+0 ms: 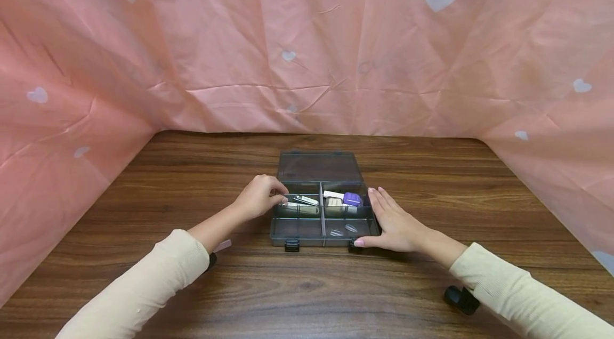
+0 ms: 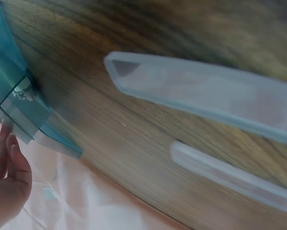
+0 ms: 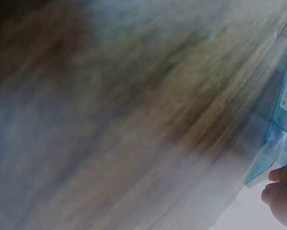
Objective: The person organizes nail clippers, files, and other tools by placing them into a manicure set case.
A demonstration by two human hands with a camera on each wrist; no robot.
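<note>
A dark see-through divided box (image 1: 297, 227) lies on the table with its lid (image 1: 318, 167) tipped back. My left hand (image 1: 259, 196) reaches over the box's left edge, fingers bent and fingertips in a left compartment. Beside them lie a nail clipper (image 1: 306, 200) and a whitish strip; I cannot tell whether the fingers pinch that strip. My right hand (image 1: 395, 223) rests along the box's right side, fingers straight and thumb at the front latch. In a right compartment sit a purple-capped bottle (image 1: 352, 199) and a cream bottle (image 1: 334, 202). Clear nail tips (image 1: 351, 228) lie in the front right compartment.
Two pale flat strips, one long (image 2: 196, 91) and one lower (image 2: 229, 173), lie on the wooden table (image 1: 307, 296) near the left wrist. Pink curtains (image 1: 316, 51) with hearts enclose the table's back and sides. A black wrist device (image 1: 462, 300) hangs at the right sleeve.
</note>
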